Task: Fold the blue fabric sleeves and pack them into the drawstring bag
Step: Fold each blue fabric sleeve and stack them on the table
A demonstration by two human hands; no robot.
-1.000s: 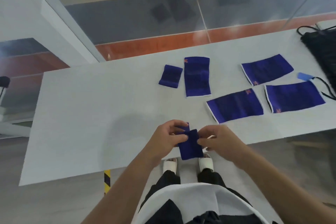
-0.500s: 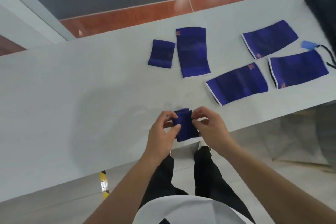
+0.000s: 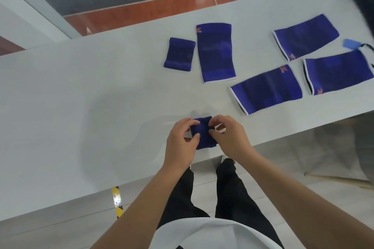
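Observation:
A small folded blue sleeve (image 3: 203, 133) lies near the front edge of the white table (image 3: 81, 107). My left hand (image 3: 182, 143) pinches its left side and my right hand (image 3: 230, 137) pinches its right side. Farther back lie a short blue sleeve (image 3: 179, 54) and a longer upright one (image 3: 216, 51). To the right, three flat blue sleeves (image 3: 267, 90) (image 3: 305, 36) (image 3: 340, 74) lie spread out. The black drawstring bag (image 3: 362, 0) sits at the far right corner, partly cut off by the frame.
A small blue tag (image 3: 351, 43) on a black cord lies next to the bag. The table's front edge runs just under my hands. Beyond the far edge is a red and grey floor.
The folded sleeve has moved from over the table's front edge to rest on the tabletop. Both hands stayed on it. The camera tilted down and came closer.

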